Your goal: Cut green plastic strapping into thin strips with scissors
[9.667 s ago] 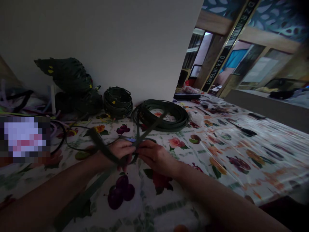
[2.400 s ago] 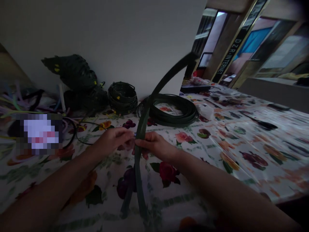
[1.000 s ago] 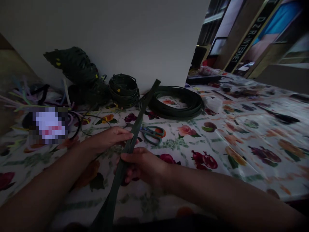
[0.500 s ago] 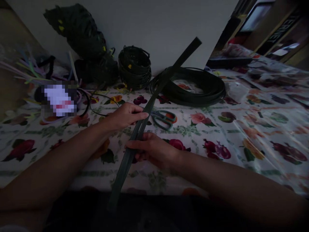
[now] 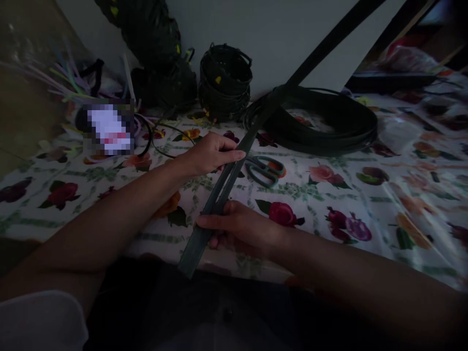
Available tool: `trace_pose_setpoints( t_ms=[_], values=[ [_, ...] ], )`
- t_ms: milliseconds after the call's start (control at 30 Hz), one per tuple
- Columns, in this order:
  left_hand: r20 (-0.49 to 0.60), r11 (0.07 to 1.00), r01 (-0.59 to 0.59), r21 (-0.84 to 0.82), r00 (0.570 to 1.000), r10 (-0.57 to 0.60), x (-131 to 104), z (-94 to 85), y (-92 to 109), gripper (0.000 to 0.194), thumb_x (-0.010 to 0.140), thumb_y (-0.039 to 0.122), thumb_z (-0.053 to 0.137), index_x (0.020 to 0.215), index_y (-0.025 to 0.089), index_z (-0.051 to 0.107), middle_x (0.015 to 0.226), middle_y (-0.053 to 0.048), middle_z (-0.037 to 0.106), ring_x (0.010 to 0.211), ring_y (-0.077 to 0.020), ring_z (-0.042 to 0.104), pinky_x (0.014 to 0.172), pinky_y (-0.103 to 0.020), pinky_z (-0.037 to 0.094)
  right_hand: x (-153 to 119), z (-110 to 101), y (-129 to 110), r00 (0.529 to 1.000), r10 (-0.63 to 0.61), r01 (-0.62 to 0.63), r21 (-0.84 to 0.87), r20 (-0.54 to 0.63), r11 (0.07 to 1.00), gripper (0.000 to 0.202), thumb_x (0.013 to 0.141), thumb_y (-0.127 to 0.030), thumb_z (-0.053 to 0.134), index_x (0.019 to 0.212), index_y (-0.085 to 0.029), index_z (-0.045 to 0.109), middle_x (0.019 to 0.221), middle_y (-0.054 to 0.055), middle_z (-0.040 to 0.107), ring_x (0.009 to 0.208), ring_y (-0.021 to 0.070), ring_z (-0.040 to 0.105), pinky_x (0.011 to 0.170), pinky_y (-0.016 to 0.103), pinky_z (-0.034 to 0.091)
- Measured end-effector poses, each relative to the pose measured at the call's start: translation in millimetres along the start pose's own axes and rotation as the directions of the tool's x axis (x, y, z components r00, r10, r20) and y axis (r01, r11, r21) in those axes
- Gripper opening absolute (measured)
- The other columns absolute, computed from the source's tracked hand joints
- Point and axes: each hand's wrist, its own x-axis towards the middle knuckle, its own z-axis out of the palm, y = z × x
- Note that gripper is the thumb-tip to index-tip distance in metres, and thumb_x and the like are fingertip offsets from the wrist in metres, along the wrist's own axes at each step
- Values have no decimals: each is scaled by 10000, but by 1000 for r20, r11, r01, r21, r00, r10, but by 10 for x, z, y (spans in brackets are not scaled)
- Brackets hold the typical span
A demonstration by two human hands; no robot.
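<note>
A long dark green flat strap [image 5: 272, 105] runs slantwise from near my lap up past the top edge of the view. Between my hands it shows a lengthwise gap, as two narrower bands. My left hand [image 5: 215, 153] pinches it at the upper end of the gap, thumb on top. Lower down, my right hand [image 5: 237, 224] grips the strap with the thumb above and the fingers curled beneath. Its near end hangs free below that hand. Green-handled scissors [image 5: 265, 170] lie on the table just right of my left hand, their blades partly hidden by the strap.
A coil of dark strap [image 5: 329, 139] lies behind the scissors. Stacked dark woven baskets [image 5: 224, 92] and a taller dark woven pile [image 5: 149, 34] stand against the white wall. At left are a blurred-out item [image 5: 109, 129] and pale thin strips [image 5: 69, 80]. A fruit-patterned tablecloth [image 5: 226, 265] covers the table.
The strap has slid up and away through my grip: its near end is closer to my right hand and its far end has left the view. The camera has turned slightly left and down.
</note>
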Motion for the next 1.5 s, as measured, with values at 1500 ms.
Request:
trace_pose_setpoints(
  t_ms=[1500],
  values=[
    [120,980,183,-72,977,-174,-53,-37,61,275,837,403,672,739,169,566,581,62,477,429,-53,454,393,-161,370,28,-13,91,999,23,-24,30,30,999,331,666,-386,870,739,-119,689,676,7,676,519,78,596,569,207,506]
  ],
)
